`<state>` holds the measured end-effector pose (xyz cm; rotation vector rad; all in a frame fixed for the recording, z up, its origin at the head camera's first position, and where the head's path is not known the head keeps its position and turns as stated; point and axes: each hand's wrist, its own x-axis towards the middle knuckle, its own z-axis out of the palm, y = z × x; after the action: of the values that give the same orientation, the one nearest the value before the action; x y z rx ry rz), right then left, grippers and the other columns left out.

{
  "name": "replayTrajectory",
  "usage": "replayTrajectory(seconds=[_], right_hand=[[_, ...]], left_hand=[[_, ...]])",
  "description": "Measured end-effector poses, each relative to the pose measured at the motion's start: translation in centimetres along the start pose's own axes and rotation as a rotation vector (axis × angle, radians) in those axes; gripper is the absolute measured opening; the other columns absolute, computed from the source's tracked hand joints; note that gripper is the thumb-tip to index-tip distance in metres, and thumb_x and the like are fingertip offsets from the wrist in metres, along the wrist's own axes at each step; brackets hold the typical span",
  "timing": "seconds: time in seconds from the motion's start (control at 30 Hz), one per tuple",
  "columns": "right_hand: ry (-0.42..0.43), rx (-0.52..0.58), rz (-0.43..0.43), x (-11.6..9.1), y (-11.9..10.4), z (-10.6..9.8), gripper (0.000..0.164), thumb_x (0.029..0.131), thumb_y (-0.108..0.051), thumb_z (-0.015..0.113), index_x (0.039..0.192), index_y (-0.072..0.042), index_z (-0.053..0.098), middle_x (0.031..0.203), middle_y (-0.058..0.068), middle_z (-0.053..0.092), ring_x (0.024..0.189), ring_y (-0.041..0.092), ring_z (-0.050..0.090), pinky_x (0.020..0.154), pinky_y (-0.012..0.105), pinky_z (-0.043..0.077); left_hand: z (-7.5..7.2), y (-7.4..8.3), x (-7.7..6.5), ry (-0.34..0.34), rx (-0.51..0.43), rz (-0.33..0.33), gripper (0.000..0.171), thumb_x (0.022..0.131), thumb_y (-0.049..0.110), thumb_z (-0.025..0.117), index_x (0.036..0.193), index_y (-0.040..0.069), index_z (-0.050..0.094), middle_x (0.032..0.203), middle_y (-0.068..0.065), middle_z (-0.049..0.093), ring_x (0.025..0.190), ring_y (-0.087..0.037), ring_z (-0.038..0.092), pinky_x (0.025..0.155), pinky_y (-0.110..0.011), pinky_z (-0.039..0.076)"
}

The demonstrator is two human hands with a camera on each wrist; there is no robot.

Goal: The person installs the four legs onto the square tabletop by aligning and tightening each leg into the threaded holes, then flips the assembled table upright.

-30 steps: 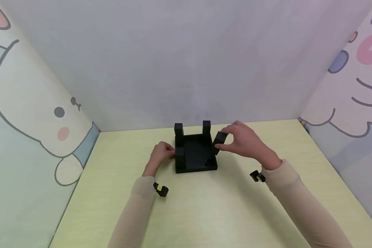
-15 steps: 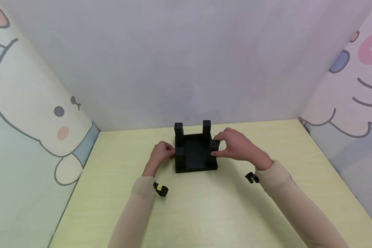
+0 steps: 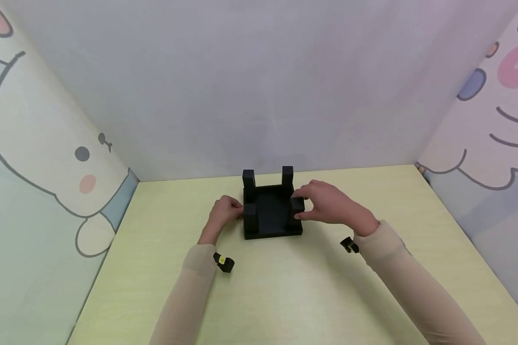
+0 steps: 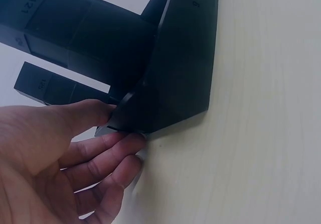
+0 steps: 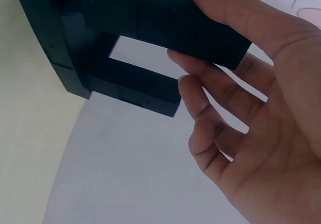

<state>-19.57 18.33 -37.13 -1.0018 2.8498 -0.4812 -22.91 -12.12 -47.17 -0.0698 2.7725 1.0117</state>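
Note:
A square black base (image 3: 273, 235) with a low rim lies on the table, with a black block-shaped leg upright at each corner. My left hand (image 3: 225, 211) holds the base's left edge; in the left wrist view its thumb and curled fingers (image 4: 128, 169) pinch the bottom rim of the base wall (image 4: 175, 68). At the front right corner my right hand (image 3: 328, 203) pinches the top of a leg (image 3: 297, 205) between thumb and fingers. The right wrist view shows this leg (image 5: 165, 23) meeting the base, though its foot is dark and hard to make out.
Two back legs (image 3: 287, 177) and a front left leg (image 3: 250, 218) stand up from the base. The pale wooden table (image 3: 267, 297) ends at a light wall (image 3: 259, 96) behind. Cartoon-printed panels flank both sides.
My right hand has brought the tilted leg left and down onto the front right corner, where it now stands upright. My left hand has stayed at the base's left edge.

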Motion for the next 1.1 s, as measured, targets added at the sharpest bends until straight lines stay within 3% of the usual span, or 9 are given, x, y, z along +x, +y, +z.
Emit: replayTrajectory(seconds=[0.17, 0.3, 0.43, 0.6, 0.7, 0.83, 0.93, 1.1], right_hand=[[-0.003, -0.048, 0.0, 0.1, 0.0, 1.1, 0.041, 0.086, -0.037, 0.08, 0.121, -0.021, 0.067, 0.1, -0.006, 0.073, 0.089, 0.015, 0.06, 0.076, 0.034, 0.051], [0.06, -0.088, 0.023, 0.3, -0.1, 1.9, 0.039, 0.084, -0.045, 0.08, 0.108, -0.019, 0.064, 0.077, -0.006, 0.062, 0.073, 0.011, 0.053, 0.064, 0.03, 0.044], [0.103, -0.122, 0.081, 0.6, -0.3, 2.3, 0.05, 0.081, -0.056, 0.079, 0.098, -0.012, 0.062, 0.059, -0.005, 0.049, 0.057, 0.01, 0.045, 0.053, 0.026, 0.035], [0.129, -0.18, 0.111, 0.8, -0.5, 2.4, 0.057, 0.081, -0.065, 0.075, 0.095, -0.011, 0.063, 0.052, -0.004, 0.046, 0.048, 0.011, 0.042, 0.046, 0.026, 0.031], [0.121, -0.205, 0.112, 0.6, -0.6, 2.1, 0.057, 0.08, -0.067, 0.074, 0.094, -0.013, 0.063, 0.057, -0.004, 0.052, 0.051, 0.01, 0.046, 0.046, 0.027, 0.032], [0.091, -0.21, 0.086, 0.0, -0.5, 1.0, 0.057, 0.079, -0.064, 0.077, 0.109, -0.017, 0.067, 0.084, -0.005, 0.067, 0.066, 0.008, 0.057, 0.053, 0.026, 0.04], [0.058, -0.176, 0.031, -0.5, -0.4, -0.2, 0.053, 0.083, -0.048, 0.078, 0.126, -0.021, 0.066, 0.105, -0.004, 0.068, 0.071, 0.007, 0.059, 0.059, 0.027, 0.044], [-0.01, -0.114, -0.078, -0.8, -0.4, -1.7, 0.048, 0.087, -0.022, 0.07, 0.135, -0.023, 0.064, 0.114, -0.005, 0.065, 0.067, 0.002, 0.054, 0.063, 0.027, 0.046]], left_hand=[[0.1, 0.0, 0.0, -0.006, 0.011, -0.007, 0.015, 0.09, 0.02, 0.07, 0.086, 0.009, 0.08, 0.081, -0.004, 0.074, 0.074, -0.016, 0.059, 0.064, -0.025, 0.041], [0.0, 0.0, 0.1, -0.001, 0.004, -0.003, 0.016, 0.09, 0.019, 0.069, 0.085, 0.009, 0.08, 0.08, -0.003, 0.074, 0.073, -0.016, 0.059, 0.064, -0.025, 0.041], [0.0, 0.2, 0.0, 0.0, -0.005, -0.007, 0.016, 0.091, 0.02, 0.07, 0.087, 0.01, 0.081, 0.081, -0.003, 0.076, 0.074, -0.016, 0.06, 0.064, -0.025, 0.041], [-0.1, 0.3, 0.0, -0.004, 0.0, -0.013, 0.016, 0.091, 0.021, 0.07, 0.088, 0.01, 0.081, 0.083, -0.004, 0.076, 0.075, -0.016, 0.061, 0.064, -0.025, 0.041], [-0.2, 0.3, 0.0, -0.004, -0.004, -0.014, 0.016, 0.091, 0.021, 0.07, 0.088, 0.01, 0.081, 0.083, -0.004, 0.076, 0.075, -0.016, 0.06, 0.064, -0.025, 0.041], [-0.1, 0.4, 0.0, -0.009, -0.007, -0.012, 0.016, 0.091, 0.021, 0.07, 0.088, 0.01, 0.081, 0.082, -0.004, 0.076, 0.075, -0.016, 0.06, 0.064, -0.025, 0.041], [-0.1, 0.3, 0.0, -0.015, -0.009, -0.013, 0.016, 0.091, 0.021, 0.07, 0.088, 0.009, 0.081, 0.082, -0.004, 0.075, 0.074, -0.016, 0.059, 0.064, -0.025, 0.041], [-0.2, 0.2, 0.0, -0.013, -0.012, -0.025, 0.016, 0.091, 0.021, 0.069, 0.087, 0.009, 0.081, 0.081, -0.004, 0.075, 0.074, -0.016, 0.059, 0.063, -0.025, 0.041]])
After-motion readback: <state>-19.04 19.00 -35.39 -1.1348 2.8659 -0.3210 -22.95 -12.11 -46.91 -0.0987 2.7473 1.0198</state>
